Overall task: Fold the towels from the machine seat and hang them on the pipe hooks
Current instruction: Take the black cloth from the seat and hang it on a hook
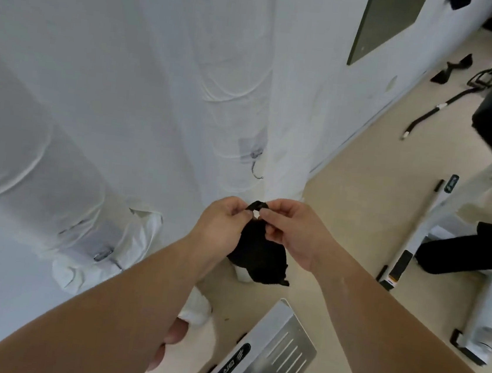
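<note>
Towel (257, 249), one, black, bunched, held in mid-air just before the white pipe (241, 78). Pinched at its loop (256, 204) by two hands: left hand (222, 223), right hand (291, 231). One hook (257, 169) farther up the pipe.

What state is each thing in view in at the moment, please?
Black towel: bunched, hanging from its loop.
Left hand: pinches the loop.
Right hand: pinches the loop.
Pipe hook: bare, nothing hung.
Second black towel: draped over the machine.
</note>
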Motion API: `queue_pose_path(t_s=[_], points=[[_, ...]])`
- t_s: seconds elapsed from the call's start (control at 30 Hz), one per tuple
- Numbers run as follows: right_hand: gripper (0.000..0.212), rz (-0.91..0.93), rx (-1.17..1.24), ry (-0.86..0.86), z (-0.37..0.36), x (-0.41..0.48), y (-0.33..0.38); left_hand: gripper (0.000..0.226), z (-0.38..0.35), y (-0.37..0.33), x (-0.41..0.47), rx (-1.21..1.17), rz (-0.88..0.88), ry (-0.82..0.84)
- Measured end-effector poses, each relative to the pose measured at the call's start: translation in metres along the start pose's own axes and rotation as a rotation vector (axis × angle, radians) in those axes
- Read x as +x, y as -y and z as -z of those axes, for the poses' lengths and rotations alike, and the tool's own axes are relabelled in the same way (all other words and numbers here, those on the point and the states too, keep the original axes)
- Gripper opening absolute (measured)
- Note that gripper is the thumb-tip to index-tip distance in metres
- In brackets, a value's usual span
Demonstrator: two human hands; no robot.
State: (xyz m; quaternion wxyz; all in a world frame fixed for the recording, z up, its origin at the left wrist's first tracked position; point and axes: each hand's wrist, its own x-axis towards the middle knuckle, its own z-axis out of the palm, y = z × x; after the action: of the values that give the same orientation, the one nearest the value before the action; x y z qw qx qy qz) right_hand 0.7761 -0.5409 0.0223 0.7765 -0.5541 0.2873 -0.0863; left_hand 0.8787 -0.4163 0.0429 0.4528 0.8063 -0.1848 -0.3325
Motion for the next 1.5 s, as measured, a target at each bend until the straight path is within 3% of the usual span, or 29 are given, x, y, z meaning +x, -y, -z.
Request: queue_pose_path(t_s=[0.13, 0.5, 0.83, 0.97, 1.13, 1.17, 1.3, 1.5], points=[[0.02, 0.038, 0.001, 0.033, 0.012, 0.032, -0.003, 0.016, -0.01, -0.002, 0.035, 0.03, -0.021, -0.062], [0.008, 0.183, -0.28, -0.061, 0.028, 0.093, 0.02, 0.019, -0.019, -0.011, 0.082, -0.061, 0.0, -0.289], [0.01, 0.179, -0.473, -0.207, 0.017, 0.115, 0.007, 0.011, -0.023, -0.01, 0.096, 0.083, 0.04, -0.393], [0.015, 0.108, -0.399, -0.243, 0.009, 0.115, 0.004, 0.009, -0.023, -0.011, 0.093, 0.145, 0.042, -0.42], [0.004, 0.012, -0.175, -0.219, 0.003, 0.098, 0.009, 0.02, -0.019, -0.008, 0.076, 0.214, 0.033, -0.368], [0.01, -0.016, -0.147, -0.215, 0.004, 0.093, 0.01, 0.028, -0.017, -0.007, 0.071, 0.219, 0.038, -0.357], [0.025, -0.066, -0.118, -0.288, 0.006, 0.069, 0.008, 0.038, 0.0, -0.007, 0.045, 0.235, 0.05, -0.302], [0.015, -0.109, -0.104, -0.344, -0.012, 0.004, 0.01, 0.045, 0.034, -0.012, -0.024, 0.219, -0.015, -0.17]])
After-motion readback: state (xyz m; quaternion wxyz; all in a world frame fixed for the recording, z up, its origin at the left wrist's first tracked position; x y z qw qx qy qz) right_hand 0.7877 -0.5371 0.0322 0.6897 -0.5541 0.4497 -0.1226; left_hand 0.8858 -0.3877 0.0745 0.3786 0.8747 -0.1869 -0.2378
